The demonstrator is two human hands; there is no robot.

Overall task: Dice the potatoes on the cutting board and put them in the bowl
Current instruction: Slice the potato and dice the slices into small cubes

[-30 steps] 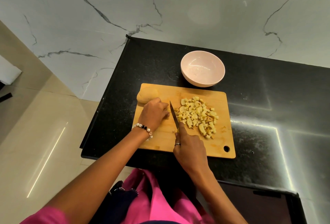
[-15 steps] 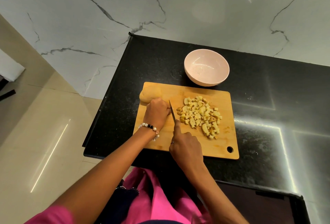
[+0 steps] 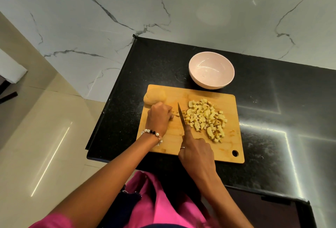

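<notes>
A wooden cutting board (image 3: pixel 169 138) lies on the black counter. Diced potato (image 3: pixel 207 118) is heaped on its right half, and a whole unpeeled potato (image 3: pixel 154 96) sits at its far left corner. My left hand (image 3: pixel 159 118) is curled on the board just in front of that potato, fingertips on a small potato piece that is mostly hidden. My right hand (image 3: pixel 196 153) grips the knife (image 3: pixel 181 116), index finger along the spine. The blade stands between my left fingertips and the heap. A pale pink bowl (image 3: pixel 211 84) stands empty behind the board.
The black counter (image 3: pixel 272 100) stretches to the right of the board and ends just left of it, with beige floor (image 3: pixel 45 136) below. A marble wall (image 3: pixel 181 9) rises behind the bowl. A hanging hole (image 3: pixel 235 153) marks the board's near right corner.
The knife came close against my left fingers half a second ago and now stands slightly to their right. My left hand has stayed curled in the same spot.
</notes>
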